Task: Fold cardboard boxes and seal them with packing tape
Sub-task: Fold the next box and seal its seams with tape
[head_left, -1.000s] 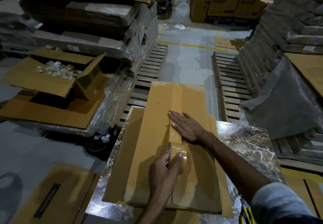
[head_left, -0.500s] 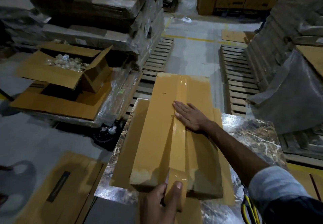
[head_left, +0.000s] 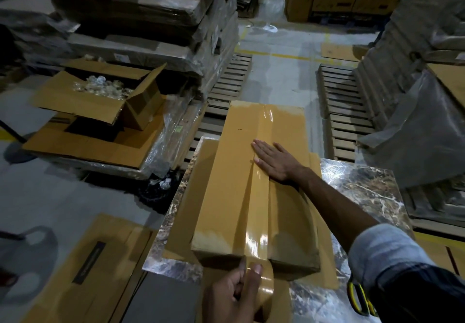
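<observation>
Cardboard box (head_left: 234,184) lengthwise away, right hand (head_left: 274,162) flat atop, left hand (head_left: 230,296) seemingly gripping tape roll (head_left: 266,288).

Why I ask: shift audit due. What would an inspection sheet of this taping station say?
Surface: marble-patterned tabletop, with a flat cardboard sheet under the box.
Job's things: long cardboard box lies closed; a packing tape strip runs along its top seam to the tape roll at the near end.
Clutter: yellow-and-black object at lower right, not identifiable.
Hands: left hand grips the tape roll in its fingers; right hand presses flat on the box top, fingertips at the strip.
Cables: nothing seen.
Surroundings: open box of clear-wrapped items, wooden pallets, wrapped cardboard stacks, white fan.
</observation>
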`<move>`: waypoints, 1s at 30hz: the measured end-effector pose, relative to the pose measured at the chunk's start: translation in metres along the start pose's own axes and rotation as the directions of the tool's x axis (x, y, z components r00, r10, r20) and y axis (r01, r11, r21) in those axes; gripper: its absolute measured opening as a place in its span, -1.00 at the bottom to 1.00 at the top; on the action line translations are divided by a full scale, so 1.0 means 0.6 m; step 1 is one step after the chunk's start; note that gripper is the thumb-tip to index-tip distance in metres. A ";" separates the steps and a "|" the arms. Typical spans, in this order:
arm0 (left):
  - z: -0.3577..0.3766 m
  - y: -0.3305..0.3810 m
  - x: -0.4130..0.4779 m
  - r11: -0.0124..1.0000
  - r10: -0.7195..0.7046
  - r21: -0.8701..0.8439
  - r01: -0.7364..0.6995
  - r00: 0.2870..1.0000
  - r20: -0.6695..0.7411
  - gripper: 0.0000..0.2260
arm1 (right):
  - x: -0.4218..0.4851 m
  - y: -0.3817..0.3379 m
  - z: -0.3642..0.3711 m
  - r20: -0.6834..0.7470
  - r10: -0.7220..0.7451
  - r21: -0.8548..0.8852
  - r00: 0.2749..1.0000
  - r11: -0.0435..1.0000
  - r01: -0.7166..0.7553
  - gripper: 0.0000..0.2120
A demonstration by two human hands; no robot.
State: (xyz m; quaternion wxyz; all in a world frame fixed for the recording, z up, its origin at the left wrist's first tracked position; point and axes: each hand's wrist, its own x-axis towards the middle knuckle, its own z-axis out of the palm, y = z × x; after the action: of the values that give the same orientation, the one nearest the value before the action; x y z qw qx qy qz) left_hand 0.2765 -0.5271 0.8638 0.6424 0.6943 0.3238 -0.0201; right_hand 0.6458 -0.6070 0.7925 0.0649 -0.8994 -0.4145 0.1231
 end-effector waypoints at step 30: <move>-0.018 -0.050 0.033 0.985 -0.098 0.154 0.079 0.988 0.123 -0.49 | -0.112 -0.086 0.055 0.028 -0.043 -0.072 0.999 0.996 0.045 -0.32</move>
State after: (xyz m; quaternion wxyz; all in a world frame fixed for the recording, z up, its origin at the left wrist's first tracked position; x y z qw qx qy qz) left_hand 0.2736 -0.5097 0.8305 0.6072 0.7223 0.3093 -0.1180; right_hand 0.5572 -0.6244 0.7833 0.0296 -0.8901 -0.4391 0.1184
